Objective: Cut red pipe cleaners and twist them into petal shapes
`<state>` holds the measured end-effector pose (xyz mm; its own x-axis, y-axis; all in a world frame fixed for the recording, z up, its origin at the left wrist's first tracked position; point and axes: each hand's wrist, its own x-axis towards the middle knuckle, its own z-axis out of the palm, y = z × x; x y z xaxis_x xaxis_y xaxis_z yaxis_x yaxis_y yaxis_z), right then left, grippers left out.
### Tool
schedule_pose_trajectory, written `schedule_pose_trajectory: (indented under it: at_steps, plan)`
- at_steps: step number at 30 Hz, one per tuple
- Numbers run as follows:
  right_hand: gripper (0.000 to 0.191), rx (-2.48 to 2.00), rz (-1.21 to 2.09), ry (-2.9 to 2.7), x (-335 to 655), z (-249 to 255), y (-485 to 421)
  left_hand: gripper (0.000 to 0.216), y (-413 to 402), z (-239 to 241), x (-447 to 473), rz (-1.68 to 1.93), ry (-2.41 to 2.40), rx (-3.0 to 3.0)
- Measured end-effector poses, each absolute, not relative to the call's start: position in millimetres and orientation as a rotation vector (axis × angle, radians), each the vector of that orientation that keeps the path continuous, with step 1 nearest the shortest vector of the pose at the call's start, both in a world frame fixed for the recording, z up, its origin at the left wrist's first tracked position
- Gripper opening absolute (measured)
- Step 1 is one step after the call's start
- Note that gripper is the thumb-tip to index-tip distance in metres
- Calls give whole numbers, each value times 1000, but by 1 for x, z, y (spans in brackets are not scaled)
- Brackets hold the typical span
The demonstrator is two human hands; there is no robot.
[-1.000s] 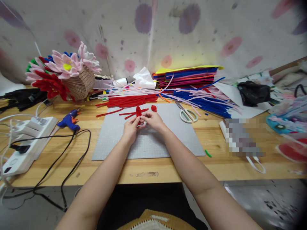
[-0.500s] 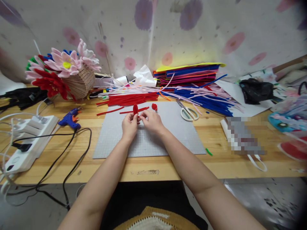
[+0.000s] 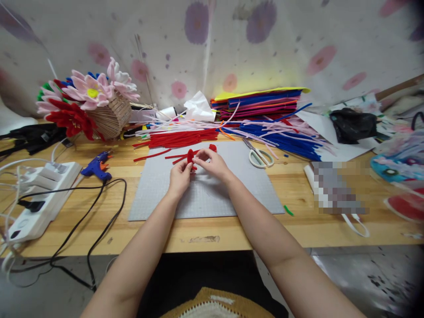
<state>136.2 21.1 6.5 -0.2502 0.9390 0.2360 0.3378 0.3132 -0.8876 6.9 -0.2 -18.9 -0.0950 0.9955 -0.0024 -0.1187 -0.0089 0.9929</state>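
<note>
Both hands meet over the grey cutting mat [image 3: 205, 194]. My left hand [image 3: 179, 176] pinches the base of a small red pipe-cleaner petal [image 3: 190, 156] that stands upright above its fingers. My right hand [image 3: 212, 162] has its fingertips closed on the same petal from the right. A second red petal [image 3: 213, 147] lies on the mat just behind my right hand. Loose red pipe cleaners [image 3: 179, 139] lie in a heap along the mat's far edge.
Scissors [image 3: 260, 155] lie right of the hands, a blue glue gun [image 3: 96, 166] and white power strip [image 3: 36, 194] with cables to the left. A basket of pipe-cleaner flowers [image 3: 88, 104], blue pipe cleaners [image 3: 281, 139] and stacked coloured sheets [image 3: 261, 101] line the back.
My right hand's fingers have shifted up and forward around the petal, while my left hand keeps its pinch. The petal stays in about the same place.
</note>
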Motion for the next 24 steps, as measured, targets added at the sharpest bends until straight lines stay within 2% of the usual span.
schedule_pose_trajectory:
  at_steps: [6,20,24]
  plan:
    - [20,-1031,1201,-1582,137,0,28,11,-6,-10,12,1145,1054,926]
    - [23,-789,1421,-1448,139,-4,26,5,-9,2,-1,950,789,647]
    - [20,-718,1554,-1427,142,-3,23,23,-11,3,0,978,749,685]
